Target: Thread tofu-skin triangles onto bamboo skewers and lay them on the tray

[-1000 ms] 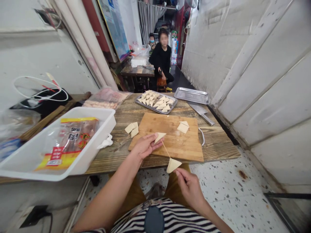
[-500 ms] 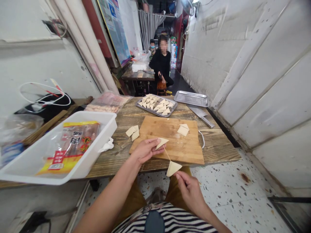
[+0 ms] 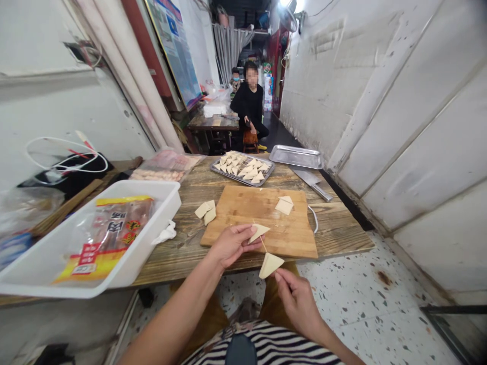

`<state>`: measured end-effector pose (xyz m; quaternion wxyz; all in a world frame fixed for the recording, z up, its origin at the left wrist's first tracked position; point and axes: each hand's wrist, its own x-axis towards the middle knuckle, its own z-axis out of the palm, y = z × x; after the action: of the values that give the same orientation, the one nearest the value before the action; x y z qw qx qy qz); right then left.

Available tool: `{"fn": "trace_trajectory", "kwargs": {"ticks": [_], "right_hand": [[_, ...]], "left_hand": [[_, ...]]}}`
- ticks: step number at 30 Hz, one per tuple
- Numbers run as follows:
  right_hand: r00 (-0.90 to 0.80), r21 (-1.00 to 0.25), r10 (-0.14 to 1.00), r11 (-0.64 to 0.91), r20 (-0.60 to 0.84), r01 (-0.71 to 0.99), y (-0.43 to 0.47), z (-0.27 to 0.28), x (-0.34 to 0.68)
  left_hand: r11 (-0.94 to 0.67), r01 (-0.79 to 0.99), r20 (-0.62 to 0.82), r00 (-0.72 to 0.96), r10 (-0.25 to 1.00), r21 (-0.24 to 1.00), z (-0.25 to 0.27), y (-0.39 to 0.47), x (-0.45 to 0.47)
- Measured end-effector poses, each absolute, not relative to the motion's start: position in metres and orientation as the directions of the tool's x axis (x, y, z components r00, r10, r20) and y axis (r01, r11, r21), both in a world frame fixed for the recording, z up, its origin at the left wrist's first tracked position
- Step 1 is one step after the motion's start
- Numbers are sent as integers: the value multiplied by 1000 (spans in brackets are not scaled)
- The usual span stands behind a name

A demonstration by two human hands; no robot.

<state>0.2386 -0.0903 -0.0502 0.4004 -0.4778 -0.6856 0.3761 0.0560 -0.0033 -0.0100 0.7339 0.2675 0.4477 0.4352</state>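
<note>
Above the near edge of the cutting board (image 3: 247, 203), my left hand (image 3: 233, 244) pinches a pale folded triangle, apparently tofu sheet (image 3: 259, 233). A thin wooden skewer (image 3: 264, 245) runs into that piece, and its tip shows just past the upper edge. Lower on the skewer sits a second folded triangle (image 3: 271, 264). My right hand (image 3: 299, 294) is closed at this piece's lower corner, gripping the skewer's lower end, which the fingers mostly hide. Flat pale squares (image 3: 284, 205) lie on the board's right side, and more squares (image 3: 206, 211) lie on the table to its left.
Behind the board stands a metal tray (image 3: 243, 178) of skewered triangles. A second metal tray (image 3: 297, 157) and a cleaver (image 3: 312, 183) lie to the right. At left, a white plastic bin (image 3: 160, 190) holds a packaged food bag (image 3: 114, 228). A person (image 3: 249, 104) sits farther back.
My left hand has pushed its triangle slightly right and down along the skewer, so the tip now pokes out beyond it. The right hand has barely moved. The camera view has shifted slightly.
</note>
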Motion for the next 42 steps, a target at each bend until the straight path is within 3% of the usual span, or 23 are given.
{"fn": "trace_trajectory", "kwargs": {"ticks": [11,14,16,19,23,27,30,34,42], "right_hand": [[-87,-931,979,205,187,302,-74,-74,242],[-32,-942,984,174,172,288,-75,-76,251],[18,-953,988,141,152,269,-76,-78,260],[92,-972,990,82,105,219,-76,-81,273],[165,-983,985,29,59,179,-78,-84,286],[200,-977,978,10,53,211,-80,-82,293],[209,-976,977,2,48,217,-81,-83,295],[208,-978,977,1,45,209,-80,-86,296],[174,-971,982,30,73,238,-80,-85,289]], "left_hand": [[520,-286,-466,236,853,805,-29,1,79],[329,-79,-329,18,944,941,-30,23,77],[154,193,-144,-64,988,969,-29,42,80],[-46,613,40,24,999,789,-27,69,97],[-74,856,63,48,997,511,-30,95,137],[13,912,44,-34,998,409,-34,109,163],[43,869,-37,-28,999,492,-35,115,167],[-14,800,-5,21,1000,599,-37,115,166],[-112,768,43,110,993,630,-37,117,168]]}}
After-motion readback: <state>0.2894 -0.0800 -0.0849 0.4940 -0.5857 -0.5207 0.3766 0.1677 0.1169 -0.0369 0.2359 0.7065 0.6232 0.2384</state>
